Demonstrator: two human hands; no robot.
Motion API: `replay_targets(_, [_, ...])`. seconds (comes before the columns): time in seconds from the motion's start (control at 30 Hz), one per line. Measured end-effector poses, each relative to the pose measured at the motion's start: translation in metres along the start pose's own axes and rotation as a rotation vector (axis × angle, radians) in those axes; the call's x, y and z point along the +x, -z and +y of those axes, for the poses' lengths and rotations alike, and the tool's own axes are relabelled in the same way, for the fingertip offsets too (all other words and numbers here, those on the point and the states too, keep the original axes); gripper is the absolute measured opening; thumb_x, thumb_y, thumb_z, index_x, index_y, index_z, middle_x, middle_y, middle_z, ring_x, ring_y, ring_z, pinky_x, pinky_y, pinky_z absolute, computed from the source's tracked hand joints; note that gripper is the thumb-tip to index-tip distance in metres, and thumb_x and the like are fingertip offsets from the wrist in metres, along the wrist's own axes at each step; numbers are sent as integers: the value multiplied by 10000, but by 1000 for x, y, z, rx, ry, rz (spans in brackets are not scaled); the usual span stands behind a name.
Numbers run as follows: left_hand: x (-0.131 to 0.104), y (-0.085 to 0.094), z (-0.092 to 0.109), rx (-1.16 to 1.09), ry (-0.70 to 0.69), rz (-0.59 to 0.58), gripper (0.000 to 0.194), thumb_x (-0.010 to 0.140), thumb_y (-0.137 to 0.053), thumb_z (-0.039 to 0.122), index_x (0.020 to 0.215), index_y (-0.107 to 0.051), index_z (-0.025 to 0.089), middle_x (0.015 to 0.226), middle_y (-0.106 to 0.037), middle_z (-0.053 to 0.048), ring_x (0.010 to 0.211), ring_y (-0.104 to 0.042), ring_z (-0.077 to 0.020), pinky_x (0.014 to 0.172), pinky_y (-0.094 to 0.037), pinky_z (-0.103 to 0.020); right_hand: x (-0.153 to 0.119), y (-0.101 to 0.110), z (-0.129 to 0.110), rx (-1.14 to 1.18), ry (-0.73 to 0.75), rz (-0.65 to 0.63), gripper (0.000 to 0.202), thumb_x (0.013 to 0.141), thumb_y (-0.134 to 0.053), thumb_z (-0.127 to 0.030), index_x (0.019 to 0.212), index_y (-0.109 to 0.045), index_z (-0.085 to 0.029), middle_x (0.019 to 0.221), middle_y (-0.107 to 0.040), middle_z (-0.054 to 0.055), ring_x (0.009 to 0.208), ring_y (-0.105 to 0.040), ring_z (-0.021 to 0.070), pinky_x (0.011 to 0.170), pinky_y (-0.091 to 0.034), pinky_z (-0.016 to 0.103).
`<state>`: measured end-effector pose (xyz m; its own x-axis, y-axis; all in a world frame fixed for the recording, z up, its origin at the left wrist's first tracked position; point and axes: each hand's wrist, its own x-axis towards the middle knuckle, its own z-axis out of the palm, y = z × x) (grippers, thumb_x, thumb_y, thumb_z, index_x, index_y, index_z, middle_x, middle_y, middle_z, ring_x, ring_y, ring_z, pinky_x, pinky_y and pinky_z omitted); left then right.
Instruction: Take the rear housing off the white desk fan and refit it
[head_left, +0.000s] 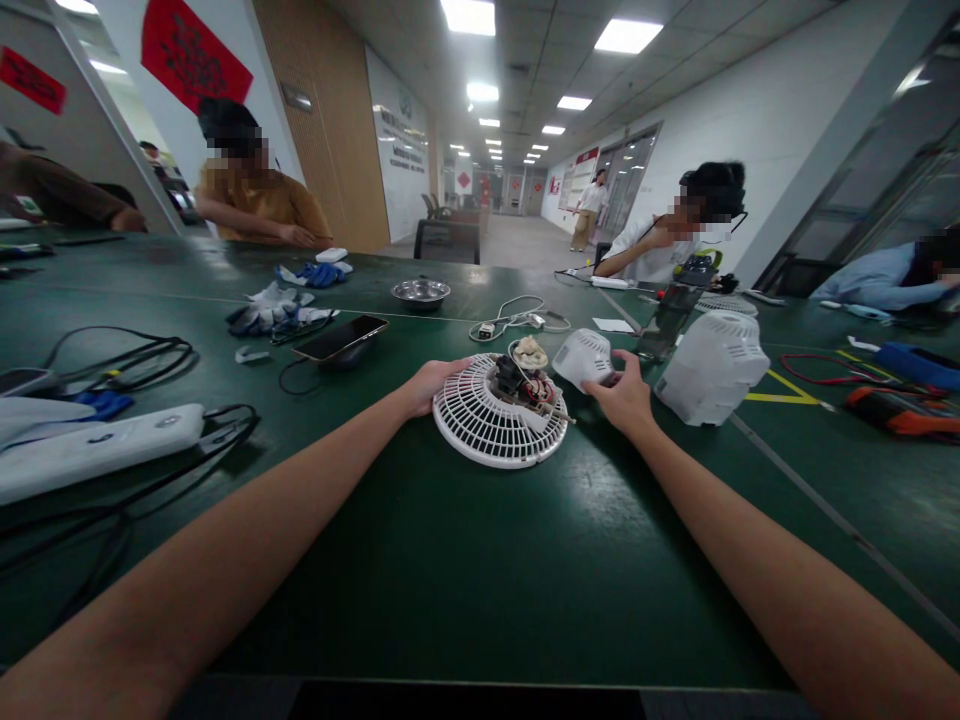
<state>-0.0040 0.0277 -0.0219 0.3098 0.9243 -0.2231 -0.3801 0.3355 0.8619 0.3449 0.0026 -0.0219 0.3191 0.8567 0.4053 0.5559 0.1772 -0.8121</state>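
A round white fan grille rests on the green table, with a dark motor and wires exposed on top. My left hand grips the grille's left edge, its fingers partly hidden behind the rim. To the right of the grille, my right hand holds a small white vented cover between thumb and fingers. A larger white plastic housing stands just right of that hand. Behind the grille lies a coiled white cable.
Left on the green table are a phone, gloves, a power strip and black cables. A metal bowl sits farther back. A clear bottle and an orange multimeter are right. People sit around the table.
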Motion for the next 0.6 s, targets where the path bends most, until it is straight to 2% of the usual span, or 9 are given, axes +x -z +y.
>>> replay_targets(0.1, [0,1,0,5,-1,4,202,969,-592,142,1100,-702,35,992,-769,-188,820,-771,-220,822,-650,-349,0,2,-7,400,-254,-13,535,697,-656,-508,1150,-494,-273,803,-630,2,715,-636,240,716,-554,422])
replay_targets(0.2, [1,2,0,14,6,16,189,969,-597,151,1076,-705,39,988,-768,-187,816,-770,-218,819,-650,-345,-6,4,-15,704,-416,-201,399,792,-487,-563,1079,-488,-285,881,-683,48,784,-692,255,661,-565,394])
replay_targets(0.27, [2,1,0,16,7,17,186,969,-595,148,1074,-706,42,986,-768,-187,810,-770,-217,808,-651,-340,-13,4,-22,844,-468,-305,386,797,-498,-583,1053,-496,-295,950,-696,58,853,-706,263,676,-575,397])
replay_targets(0.4, [1,1,0,7,13,24,177,965,-601,143,1065,-708,45,977,-769,-183,799,-771,-218,794,-653,-340,-29,0,-39,922,-483,-373,406,805,-519,-618,1055,-515,-298,1016,-687,66,892,-703,263,722,-586,410])
replay_targets(0.6, [1,0,0,12,13,13,179,969,-594,145,1055,-710,40,970,-772,-184,796,-770,-219,805,-651,-352,-43,-7,-53,977,-496,-412,378,815,-537,-607,1029,-538,-296,910,-676,42,776,-672,235,742,-575,392])
